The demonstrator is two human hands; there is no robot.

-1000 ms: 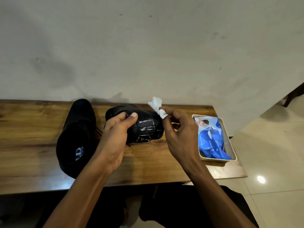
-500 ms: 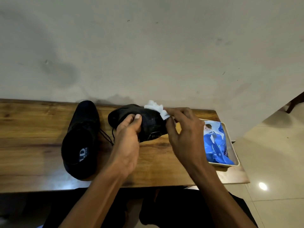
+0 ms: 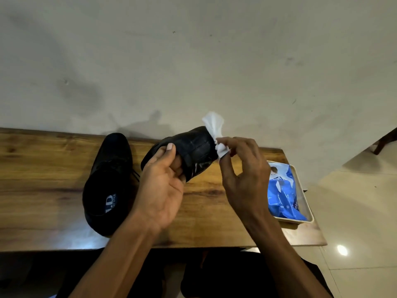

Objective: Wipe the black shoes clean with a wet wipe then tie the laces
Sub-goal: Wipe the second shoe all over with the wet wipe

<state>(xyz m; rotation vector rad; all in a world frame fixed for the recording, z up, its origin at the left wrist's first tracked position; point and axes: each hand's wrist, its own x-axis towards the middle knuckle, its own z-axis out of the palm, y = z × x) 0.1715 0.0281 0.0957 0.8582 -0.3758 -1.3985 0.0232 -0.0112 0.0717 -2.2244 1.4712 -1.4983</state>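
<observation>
One black shoe is lifted off the table, gripped by the left hand with thumb on top and palm turned up; its end touches the white wet wipe pinched in the right hand fingertips. Two shoes in all: the second shoe rests on the table just left, and one blue wipes pack lies in one tray at right

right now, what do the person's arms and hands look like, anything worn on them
Both forearms are bare, with no sleeves in view. The left hand and right hand wear no gloves, rings, watch or bands that I can see. The left thumbnail is short and plain.
</observation>
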